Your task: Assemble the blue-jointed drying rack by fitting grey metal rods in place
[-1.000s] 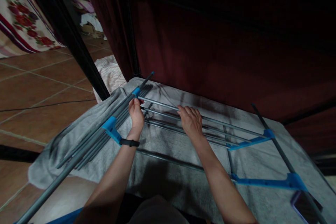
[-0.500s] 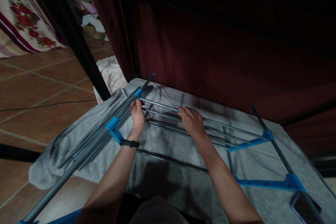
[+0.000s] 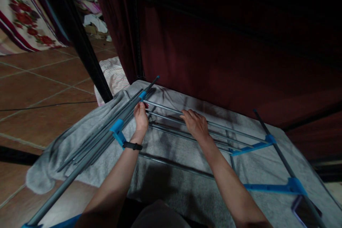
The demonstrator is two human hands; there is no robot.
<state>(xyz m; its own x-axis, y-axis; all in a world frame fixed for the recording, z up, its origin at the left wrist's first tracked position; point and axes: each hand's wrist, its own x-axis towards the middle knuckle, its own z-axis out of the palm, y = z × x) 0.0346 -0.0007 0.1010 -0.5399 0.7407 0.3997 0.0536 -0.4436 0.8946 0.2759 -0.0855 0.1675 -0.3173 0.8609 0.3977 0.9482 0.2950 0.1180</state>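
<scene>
Head view: thin grey metal rod [image 3: 162,105] sits above grey fabric cover [image 3: 171,149], left end at small blue plastic bracket [image 3: 143,96]; I'd keep rod and bracket aligned, no side load; left hand [image 3: 141,117] curled narrow there, exact grip hidden; right hand [image 3: 196,124] closed over rod partway along.

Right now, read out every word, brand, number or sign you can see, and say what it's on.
There is no readable text.
The blue brackets, grey tubes and black wristband show no legible marks.
Nothing can be read on the dim phone either.
</scene>
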